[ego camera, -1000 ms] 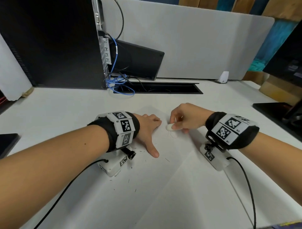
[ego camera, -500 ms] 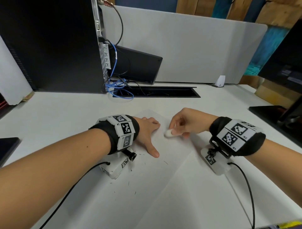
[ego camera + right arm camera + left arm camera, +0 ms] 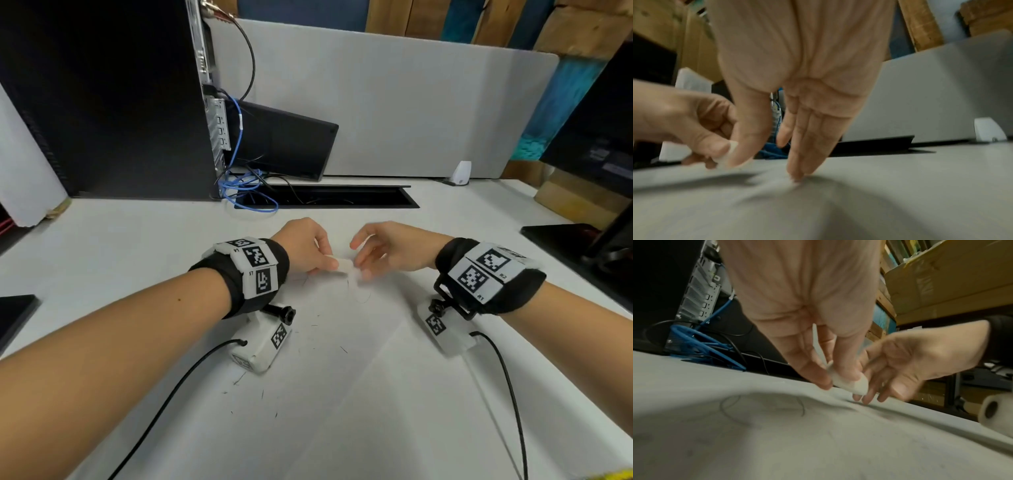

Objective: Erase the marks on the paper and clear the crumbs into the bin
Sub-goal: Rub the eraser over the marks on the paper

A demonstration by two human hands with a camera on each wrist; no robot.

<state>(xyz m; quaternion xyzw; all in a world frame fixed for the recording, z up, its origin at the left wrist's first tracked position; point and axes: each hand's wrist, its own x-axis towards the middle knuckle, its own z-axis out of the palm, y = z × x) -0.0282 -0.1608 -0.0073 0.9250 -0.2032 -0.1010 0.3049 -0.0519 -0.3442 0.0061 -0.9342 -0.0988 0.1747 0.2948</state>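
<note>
A white sheet of paper [image 3: 342, 359] lies on the white desk, with faint pencil curves [image 3: 359, 296] [image 3: 760, 408] near its far end. Dark eraser crumbs [image 3: 308, 346] are scattered over the sheet between my wrists. My left hand [image 3: 329, 265] [image 3: 840, 379] pinches a small white eraser [image 3: 342, 265] [image 3: 851, 384] [image 3: 727, 155] between thumb and fingers, just above the paper. My right hand [image 3: 363, 263] [image 3: 768, 167] is right beside it with straight fingers. Its fingertips [image 3: 797, 175] touch the paper and its thumb stands next to the eraser.
A black computer tower [image 3: 102, 102] with blue cables [image 3: 246, 192] stands at the back left, beside a cable slot [image 3: 325, 198]. A grey divider [image 3: 376, 102] closes the back. Black flat items lie at the left edge [image 3: 13, 315] and right edge [image 3: 575, 246].
The eraser has passed from my right hand to my left. The left hand lifted off the paper where it lay flat, and the right hand's fingers straightened out.
</note>
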